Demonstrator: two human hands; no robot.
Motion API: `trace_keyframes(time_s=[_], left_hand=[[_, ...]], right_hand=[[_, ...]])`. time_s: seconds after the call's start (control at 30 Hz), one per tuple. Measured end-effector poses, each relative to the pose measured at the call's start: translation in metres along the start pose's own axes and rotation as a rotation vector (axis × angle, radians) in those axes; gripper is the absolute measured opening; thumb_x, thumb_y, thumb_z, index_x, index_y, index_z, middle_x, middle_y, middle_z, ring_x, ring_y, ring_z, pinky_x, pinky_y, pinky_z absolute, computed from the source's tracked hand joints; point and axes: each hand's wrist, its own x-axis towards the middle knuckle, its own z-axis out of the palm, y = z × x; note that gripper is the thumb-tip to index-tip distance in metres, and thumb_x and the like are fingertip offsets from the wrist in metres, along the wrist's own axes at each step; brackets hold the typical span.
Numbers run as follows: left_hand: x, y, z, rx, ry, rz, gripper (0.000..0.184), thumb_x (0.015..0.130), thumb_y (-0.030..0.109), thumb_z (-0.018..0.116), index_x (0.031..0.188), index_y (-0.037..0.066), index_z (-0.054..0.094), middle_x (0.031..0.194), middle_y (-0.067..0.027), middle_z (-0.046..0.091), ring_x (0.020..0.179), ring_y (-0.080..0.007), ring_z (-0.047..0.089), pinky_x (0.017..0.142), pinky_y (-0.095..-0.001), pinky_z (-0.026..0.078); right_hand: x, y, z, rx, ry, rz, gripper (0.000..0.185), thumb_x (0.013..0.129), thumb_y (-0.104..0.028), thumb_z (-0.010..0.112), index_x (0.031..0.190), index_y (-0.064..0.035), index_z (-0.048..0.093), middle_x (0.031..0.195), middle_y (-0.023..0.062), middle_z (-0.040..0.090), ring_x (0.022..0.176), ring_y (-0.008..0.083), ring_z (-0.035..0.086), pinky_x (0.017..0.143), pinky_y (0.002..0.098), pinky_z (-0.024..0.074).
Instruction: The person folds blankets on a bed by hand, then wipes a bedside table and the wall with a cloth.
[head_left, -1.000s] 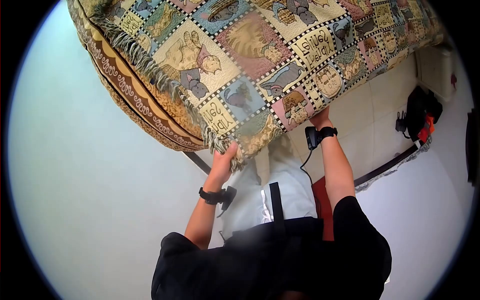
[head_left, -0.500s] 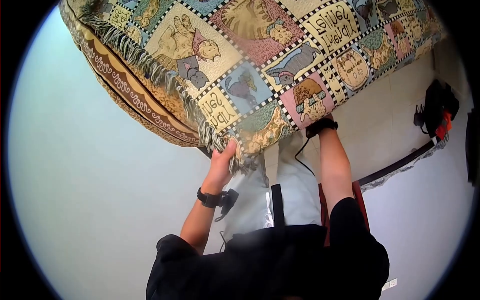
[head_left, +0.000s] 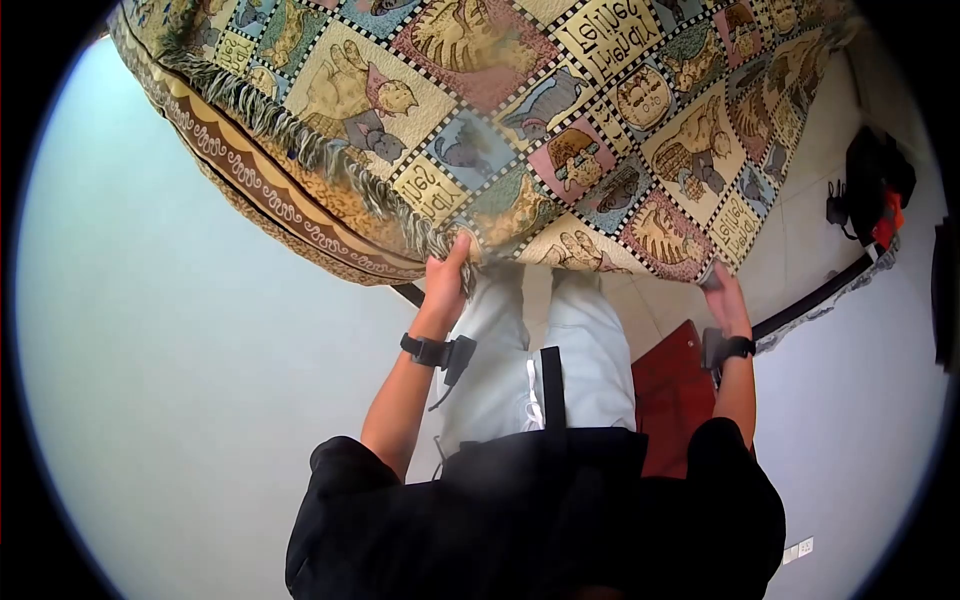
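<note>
A woven throw blanket [head_left: 560, 120] with cat-picture patches, checkered borders and a grey fringe spreads across the top of the head view. My left hand [head_left: 447, 278] is closed on its fringed near-left corner, thumb on top. Farther right, my right hand [head_left: 728, 300] pinches the near edge, its fingers partly hidden under the cloth. Between the two hands the edge sags and folds slightly. Under the blanket's left side shows a brown patterned padded piece [head_left: 250, 185] with a scroll-design band. Each wrist wears a black strap with a small device.
A dark red panel or box [head_left: 675, 390] stands by my right leg. On the tiled floor [head_left: 650, 305] at the right lies a black and orange bag-like item [head_left: 880, 195]. A pale wall [head_left: 200, 400] runs along my left, and a socket [head_left: 798, 550] sits low right.
My right hand has come out from beneath the blanket and moved right, drawing its near edge out with it. More patches show on the right. My left hand keeps its corner, shifted slightly up.
</note>
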Motion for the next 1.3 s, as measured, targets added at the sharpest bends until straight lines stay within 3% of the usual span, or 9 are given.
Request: trace_keyframes(time_s=[0.27, 0.37, 0.5, 0.63, 0.7, 0.77, 0.97, 1.07, 1.3], left_hand=[[0.003, -0.002, 0.008, 0.088, 0.142, 0.078, 0.039, 0.09, 0.019, 0.066, 0.121, -0.003, 0.054, 0.11, -0.0074, 0.063, 0.093, -0.0151, 0.06, 0.081, -0.0299, 0.049], [0.006, -0.004, 0.004, 0.218, 0.281, 0.179, 0.046, 0.087, 0.013, 0.067, 0.125, -0.005, 0.05, 0.118, -0.0121, 0.059, 0.103, -0.0172, 0.056, 0.09, -0.0302, 0.045], [-0.045, 0.012, 0.045, 0.612, 0.4, 0.757, 0.053, 0.084, 0.002, 0.064, 0.133, -0.002, 0.043, 0.136, -0.0152, 0.046, 0.129, -0.0271, 0.042, 0.107, -0.0367, 0.034], [-0.116, 0.003, 0.07, 0.894, -0.749, 1.072, 0.069, 0.074, 0.026, 0.079, 0.133, 0.013, 0.048, 0.142, -0.014, 0.044, 0.131, -0.0349, 0.043, 0.109, -0.051, 0.032], [-0.149, -0.008, 0.084, 1.081, -0.883, 1.129, 0.09, 0.065, 0.047, 0.079, 0.141, 0.019, 0.039, 0.147, -0.0135, 0.036, 0.137, -0.0354, 0.033, 0.109, -0.0645, 0.022], [-0.151, -0.024, 0.09, 1.139, -0.833, 1.127, 0.076, 0.075, 0.036, 0.074, 0.14, 0.019, 0.041, 0.148, -0.0144, 0.034, 0.138, -0.0372, 0.03, 0.108, -0.0649, 0.022], [-0.148, -0.021, 0.119, 0.603, -0.598, 1.103, 0.047, 0.083, 0.007, 0.062, 0.129, 0.012, 0.055, 0.131, -0.017, 0.055, 0.125, -0.0331, 0.05, 0.107, -0.0509, 0.034], [-0.165, 0.002, 0.112, 0.585, -0.532, 0.98, 0.038, 0.081, 0.006, 0.066, 0.118, 0.007, 0.062, 0.113, -0.0108, 0.068, 0.102, -0.0282, 0.065, 0.091, -0.0346, 0.049], [-0.18, 0.036, 0.106, 0.43, -0.341, 1.026, 0.038, 0.077, 0.005, 0.075, 0.112, 0.001, 0.063, 0.101, -0.013, 0.07, 0.087, -0.0192, 0.069, 0.076, -0.027, 0.053]], right_hand=[[-0.097, 0.006, 0.039, -0.486, -0.267, -0.035, 0.07, 0.082, -0.004, 0.068, 0.143, -0.0027, 0.033, 0.135, 0.0062, 0.05, 0.122, 0.02, 0.049, 0.104, 0.0356, 0.0384], [-0.137, -0.012, 0.085, -0.295, -0.108, 0.025, 0.069, 0.083, -0.003, 0.064, 0.144, -0.0032, 0.031, 0.137, 0.0081, 0.048, 0.124, 0.0222, 0.048, 0.106, 0.0363, 0.0377], [-0.164, -0.026, 0.103, -0.141, -0.034, 0.012, 0.055, 0.089, -0.006, 0.057, 0.139, 0.0003, 0.036, 0.133, 0.0119, 0.052, 0.121, 0.0252, 0.051, 0.105, 0.0386, 0.039], [-0.178, -0.037, 0.144, -0.084, -0.004, -0.134, 0.043, 0.097, -0.018, 0.044, 0.129, 0.0103, 0.044, 0.127, 0.0194, 0.056, 0.116, 0.0287, 0.057, 0.103, 0.0399, 0.0419], [-0.179, -0.046, 0.164, -0.113, -0.063, -0.199, 0.042, 0.098, -0.019, 0.043, 0.128, 0.0105, 0.046, 0.127, 0.0194, 0.057, 0.115, 0.0284, 0.057, 0.103, 0.0399, 0.0422], [-0.178, -0.05, 0.187, -0.123, -0.124, -0.251, 0.042, 0.099, -0.021, 0.042, 0.129, 0.0096, 0.045, 0.127, 0.0192, 0.056, 0.115, 0.028, 0.057, 0.102, 0.04, 0.0429], [-0.18, -0.059, 0.216, -0.213, -0.186, -0.376, 0.036, 0.095, -0.016, 0.05, 0.123, 0.0069, 0.05, 0.12, 0.0142, 0.059, 0.11, 0.0222, 0.058, 0.098, 0.036, 0.0441], [-0.194, -0.067, 0.236, -0.674, 0.119, -0.659, 0.024, 0.09, -0.016, 0.059, 0.07, -0.002, 0.058, 0.068, -0.0057, 0.053, 0.063, 0.0047, 0.042, 0.056, 0.0261, 0.0349], [-0.187, -0.083, 0.323, -0.919, 0.027, -1.129, 0.023, 0.092, -0.012, 0.056, 0.075, 0.0047, 0.056, 0.069, 0.0057, 0.055, 0.064, 0.0135, 0.048, 0.058, 0.0307, 0.039]])
